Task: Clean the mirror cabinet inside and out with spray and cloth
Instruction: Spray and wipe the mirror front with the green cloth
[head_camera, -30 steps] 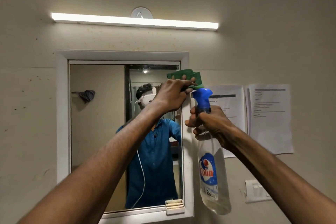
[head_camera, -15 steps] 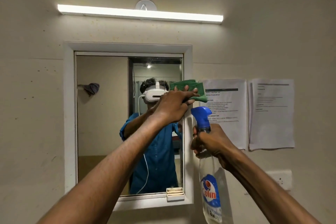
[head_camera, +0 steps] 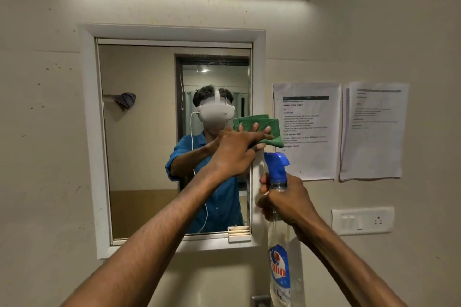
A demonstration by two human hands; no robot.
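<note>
At centre frame, a green cloth (head_camera: 259, 129) is pressed with straight fingers by the left hand (head_camera: 234, 152) against the mirror cabinet (head_camera: 172, 32) frame's right edge. Just below, the spray bottle (head_camera: 280, 244) neck is wrapped by the right hand (head_camera: 287, 204), held upright.

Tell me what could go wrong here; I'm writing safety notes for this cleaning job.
1. The left hand presses the cloth on the cabinet's right frame, beside taped papers; a wide wipe could wet or tear them.
2. The spray bottle in the right hand hangs near the switchboard; stray spray might reach it.
</note>
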